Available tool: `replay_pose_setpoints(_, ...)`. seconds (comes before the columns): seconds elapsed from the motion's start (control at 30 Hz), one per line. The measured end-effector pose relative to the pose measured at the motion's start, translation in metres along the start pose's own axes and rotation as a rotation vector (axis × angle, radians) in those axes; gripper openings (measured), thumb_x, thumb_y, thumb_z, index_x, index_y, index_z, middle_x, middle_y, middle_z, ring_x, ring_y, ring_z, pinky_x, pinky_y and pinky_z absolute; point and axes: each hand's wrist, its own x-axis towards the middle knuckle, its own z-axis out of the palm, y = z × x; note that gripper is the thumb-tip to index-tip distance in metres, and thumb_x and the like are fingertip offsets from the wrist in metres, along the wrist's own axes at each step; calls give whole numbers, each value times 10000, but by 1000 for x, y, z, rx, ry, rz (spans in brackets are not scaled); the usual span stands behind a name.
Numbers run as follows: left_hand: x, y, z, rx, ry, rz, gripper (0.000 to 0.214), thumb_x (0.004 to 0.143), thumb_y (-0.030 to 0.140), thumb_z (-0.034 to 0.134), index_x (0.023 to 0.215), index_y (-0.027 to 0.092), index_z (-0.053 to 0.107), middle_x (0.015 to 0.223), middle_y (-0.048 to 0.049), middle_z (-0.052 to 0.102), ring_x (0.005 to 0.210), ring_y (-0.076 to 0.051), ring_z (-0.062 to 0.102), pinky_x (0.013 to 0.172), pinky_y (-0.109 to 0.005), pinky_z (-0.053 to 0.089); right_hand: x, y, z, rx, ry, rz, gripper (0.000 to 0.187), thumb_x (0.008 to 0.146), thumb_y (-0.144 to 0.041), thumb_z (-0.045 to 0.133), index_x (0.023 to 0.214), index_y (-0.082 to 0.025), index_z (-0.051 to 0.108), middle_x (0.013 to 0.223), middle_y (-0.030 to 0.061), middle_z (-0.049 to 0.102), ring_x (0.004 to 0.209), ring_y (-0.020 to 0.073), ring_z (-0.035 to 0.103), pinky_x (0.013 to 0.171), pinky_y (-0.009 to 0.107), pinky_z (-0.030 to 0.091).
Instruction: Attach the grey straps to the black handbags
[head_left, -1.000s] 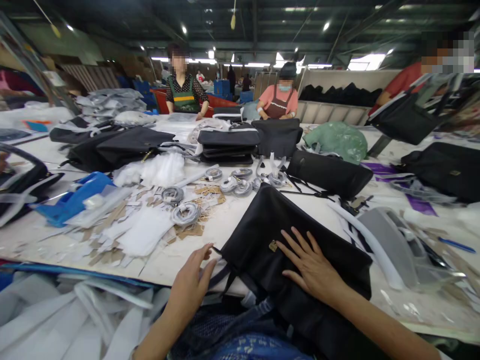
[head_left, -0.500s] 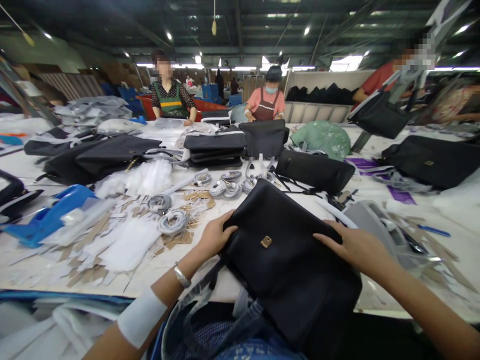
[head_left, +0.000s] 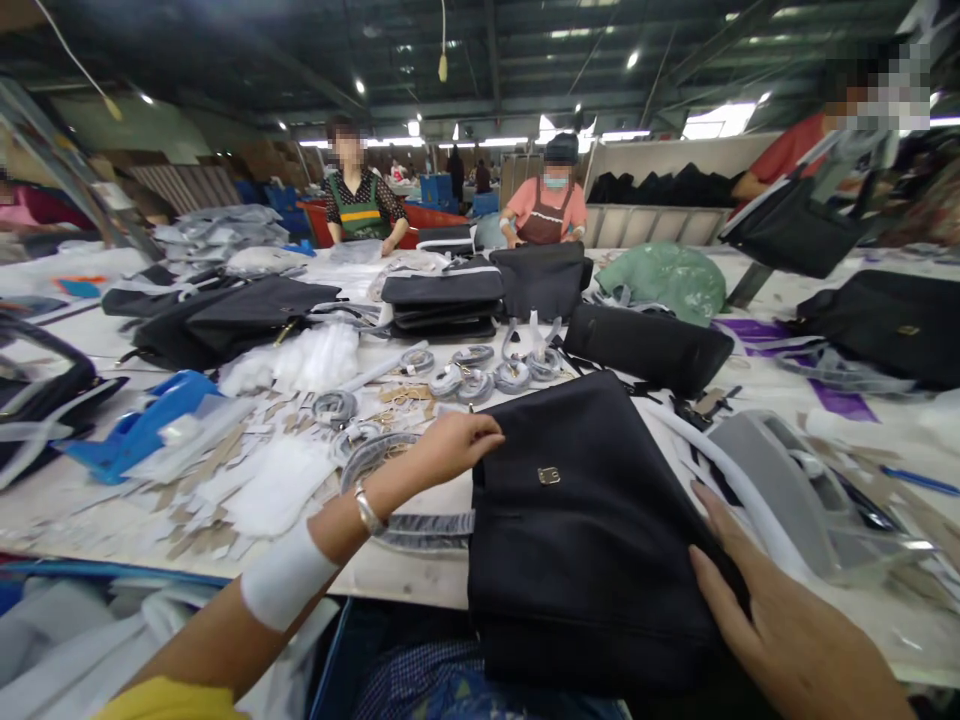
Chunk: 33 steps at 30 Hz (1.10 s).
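A black handbag [head_left: 585,520] with a small gold clasp [head_left: 548,475] lies flat at the table's near edge, hanging partly over it. My left hand [head_left: 450,445] has its fingers curled on the bag's upper left corner. My right hand [head_left: 757,610] rests on the bag's right side with fingers stretched along the edge. A wrapped strap [head_left: 420,525] trails from the bag's left side under my left wrist.
Coiled wrapped straps [head_left: 480,375], cardboard scraps and white foam bits [head_left: 277,480] lie left of the bag. More black bags [head_left: 645,345] and a stack [head_left: 442,300] sit further back. A grey tape dispenser [head_left: 795,490] stands right. Other people work across the table.
The bag has been turned and laid square on the table edge. My left hand moved up to its top left corner; my right hand slid down to its lower right side.
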Motion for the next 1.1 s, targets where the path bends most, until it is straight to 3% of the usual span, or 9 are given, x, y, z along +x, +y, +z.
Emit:
replay_pose_setpoints(0.1,-47,-20,8,-49,-247,-114,251,915,226,473,880,179,717,796,-34,731,692,-174,681,661,-238,481,9,-26,6,44,-2,-107,693,909,-345,427,1552,-402,176,1579,27,293,1314,400,466,980,637,504)
replay_pose_setpoints(0.23,-75,-31,15,-87,-502,-193,200,801,170,536,787,176,734,617,-3,693,470,-140,605,532,-218,440,22,-22,16,138,-66,-176,590,933,-312,413,1500,-446,312,1606,-20,207,1355,392,406,1019,640,485)
replay_pose_setpoints(0.3,-76,-29,16,-84,-509,-196,216,810,186,525,796,180,740,668,-11,707,540,-143,611,580,-223,440,27,0,21,170,-77,-124,548,936,-331,415,1465,-469,372,1591,-14,254,1333,394,427,1003,637,498)
replay_pose_setpoints(0.43,-67,-22,20,-133,-602,-167,159,793,231,581,774,197,735,686,24,695,627,-137,612,597,-199,426,34,48,25,214,-117,51,447,922,-443,422,1341,-592,469,1381,-17,566,1255,359,513,955,589,537)
replay_pose_setpoints(0.5,-66,-19,31,-152,-657,-183,118,758,229,628,805,206,734,613,40,664,584,-143,615,571,-202,430,35,57,23,193,-158,134,431,918,-477,402,1325,-548,522,1294,-7,636,1238,353,537,964,578,534)
replay_pose_setpoints(0.57,-69,-16,46,-118,-597,-223,147,744,200,636,866,197,717,646,15,672,626,-179,640,607,-233,452,35,54,20,156,-180,157,459,919,-457,382,1329,-415,584,1290,21,644,1251,350,536,988,571,522)
replay_pose_setpoints(0.7,-84,-7,77,-2,-292,-288,260,763,177,600,1022,162,619,953,-101,689,900,-277,638,767,-324,453,33,36,17,117,-171,116,506,912,-398,360,1315,-246,625,1329,66,618,1278,331,522,1007,500,522)
replay_pose_setpoints(0.93,-93,-1,91,-48,-68,-381,278,709,264,666,968,207,584,866,-42,655,778,-243,608,651,-295,400,27,41,21,147,-146,167,501,916,-431,348,1306,-296,632,1359,14,592,1326,288,467,1105,466,422)
replay_pose_setpoints(1.1,-86,-4,100,-223,-5,-425,261,675,160,658,925,196,593,872,-42,641,802,-220,603,706,-295,415,23,44,21,211,-135,193,483,899,-442,373,1277,-324,650,1367,11,584,1331,271,462,1129,460,373)
